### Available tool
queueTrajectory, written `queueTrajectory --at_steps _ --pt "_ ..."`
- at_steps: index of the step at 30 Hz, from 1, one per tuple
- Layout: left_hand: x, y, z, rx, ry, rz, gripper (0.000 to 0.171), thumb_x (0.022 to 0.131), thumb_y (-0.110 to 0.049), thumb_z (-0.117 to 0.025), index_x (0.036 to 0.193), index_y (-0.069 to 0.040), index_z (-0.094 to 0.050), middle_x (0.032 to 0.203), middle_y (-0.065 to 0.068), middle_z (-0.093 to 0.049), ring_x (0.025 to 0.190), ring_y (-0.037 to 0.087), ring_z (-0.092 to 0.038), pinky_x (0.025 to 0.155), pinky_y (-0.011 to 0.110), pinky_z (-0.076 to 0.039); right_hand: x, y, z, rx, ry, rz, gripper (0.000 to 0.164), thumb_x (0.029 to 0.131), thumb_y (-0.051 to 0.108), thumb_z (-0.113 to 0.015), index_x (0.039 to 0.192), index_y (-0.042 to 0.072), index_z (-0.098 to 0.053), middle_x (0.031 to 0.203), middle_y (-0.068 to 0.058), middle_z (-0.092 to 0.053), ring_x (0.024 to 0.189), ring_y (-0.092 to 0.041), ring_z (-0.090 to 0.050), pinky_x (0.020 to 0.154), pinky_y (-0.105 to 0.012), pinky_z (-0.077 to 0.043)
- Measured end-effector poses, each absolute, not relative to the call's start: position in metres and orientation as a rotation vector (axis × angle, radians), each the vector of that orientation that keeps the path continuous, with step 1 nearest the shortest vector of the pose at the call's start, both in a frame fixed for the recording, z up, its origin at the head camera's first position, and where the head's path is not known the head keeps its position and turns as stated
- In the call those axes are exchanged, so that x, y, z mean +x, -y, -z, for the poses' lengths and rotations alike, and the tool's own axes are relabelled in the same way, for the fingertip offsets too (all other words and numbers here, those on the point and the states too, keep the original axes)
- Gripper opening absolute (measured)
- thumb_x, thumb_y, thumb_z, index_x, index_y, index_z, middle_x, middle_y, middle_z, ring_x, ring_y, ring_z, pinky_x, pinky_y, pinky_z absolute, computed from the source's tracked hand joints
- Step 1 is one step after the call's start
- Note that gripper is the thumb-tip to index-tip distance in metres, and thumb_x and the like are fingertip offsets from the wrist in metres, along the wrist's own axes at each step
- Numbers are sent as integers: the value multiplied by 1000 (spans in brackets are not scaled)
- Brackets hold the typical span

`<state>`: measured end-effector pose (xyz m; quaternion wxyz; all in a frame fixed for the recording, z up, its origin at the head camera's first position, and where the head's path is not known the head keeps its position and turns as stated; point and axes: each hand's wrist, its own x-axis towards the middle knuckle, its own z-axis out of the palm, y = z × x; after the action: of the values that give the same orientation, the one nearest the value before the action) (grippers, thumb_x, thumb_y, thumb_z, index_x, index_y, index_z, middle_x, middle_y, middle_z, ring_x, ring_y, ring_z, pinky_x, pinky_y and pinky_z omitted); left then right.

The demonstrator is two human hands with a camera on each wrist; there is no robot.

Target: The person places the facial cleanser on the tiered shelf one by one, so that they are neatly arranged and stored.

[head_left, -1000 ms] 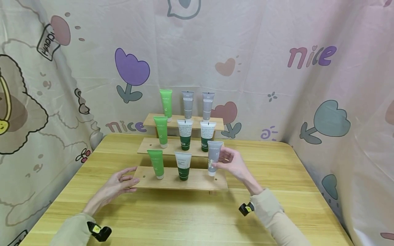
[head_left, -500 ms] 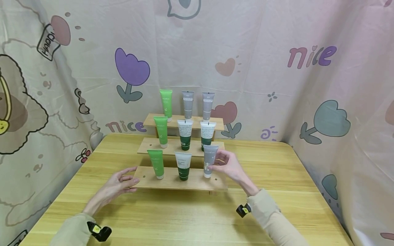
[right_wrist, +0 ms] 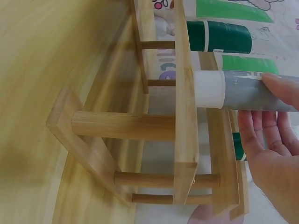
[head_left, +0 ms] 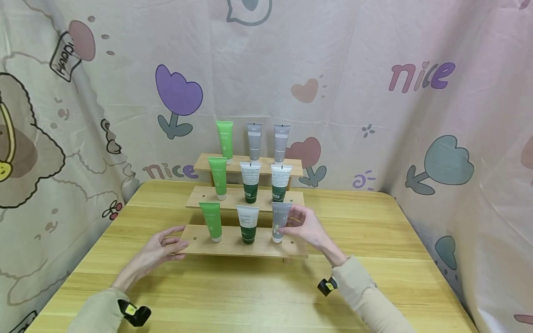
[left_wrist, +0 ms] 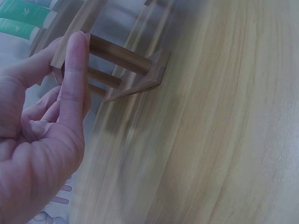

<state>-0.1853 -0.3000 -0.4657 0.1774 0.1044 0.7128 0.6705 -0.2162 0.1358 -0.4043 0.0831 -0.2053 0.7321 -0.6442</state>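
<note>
A three-tier wooden display rack (head_left: 260, 249) stands on the table, with squeeze tubes on each tier. At the left end of its lowest shelf, my left hand (head_left: 160, 247) grips the board edge between thumb and fingers. My right hand (head_left: 306, 227) pinches a grey squeeze tube (head_left: 280, 216) at the right of that shelf. The tube is upright, and its white cap (right_wrist: 209, 88) meets the board in the right wrist view. Beside it on the same shelf stand a white and dark green tube (head_left: 248, 222) and a light green tube (head_left: 212, 221).
The middle tier carries a light green tube (head_left: 218, 178) and two white and dark green tubes (head_left: 251, 180). On the top tier are a light green tube (head_left: 225, 138) and two grey tubes (head_left: 254, 138). A patterned curtain (head_left: 345, 115) hangs behind the wooden table (head_left: 354, 222).
My right hand has brought the grey tube left and slightly down, to the lowest shelf's right part. The left hand has stayed at the shelf's left end.
</note>
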Motion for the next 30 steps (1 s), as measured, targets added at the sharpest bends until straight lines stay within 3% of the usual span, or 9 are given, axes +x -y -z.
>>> queueTrajectory --at_steps 9,22,27,30 --pt "-186 302 466 298 -2009 -1894 79 103 -8 -56 155 13 0 110 -3 -65 97 9 -69 87 29 -65 -216 -135 407 -612 -2181 1913 54 78 -7 -76 128 -11 -55 121 -25 -66 104 -20 -70 98 -31 -61" --pt "-185 304 467 311 -2008 -1888 78 103 -8 -55 155 14 0 111 -5 -66 99 8 -69 89 32 -65 -217 -133 410 -637 -2211 1882 57 79 -6 -75 132 -9 -53 127 -29 -62 113 -28 -67 103 -36 -59" --pt "-186 304 467 309 -2008 -1888 78 103 -8 -55 155 14 0 110 -4 -66 98 9 -69 89 32 -65 -217 -135 412 -699 -2218 1895 55 80 -5 -76 130 -9 -54 125 -27 -63 110 -20 -67 103 -30 -59" --pt "-186 304 467 297 -2035 -1871 79 103 -9 -56 155 13 -1 113 0 -64 97 10 -69 88 33 -65 -217 -139 414 -758 -2218 1929 53 80 -6 -76 129 -10 -54 122 -23 -64 107 -14 -66 104 -35 -59"
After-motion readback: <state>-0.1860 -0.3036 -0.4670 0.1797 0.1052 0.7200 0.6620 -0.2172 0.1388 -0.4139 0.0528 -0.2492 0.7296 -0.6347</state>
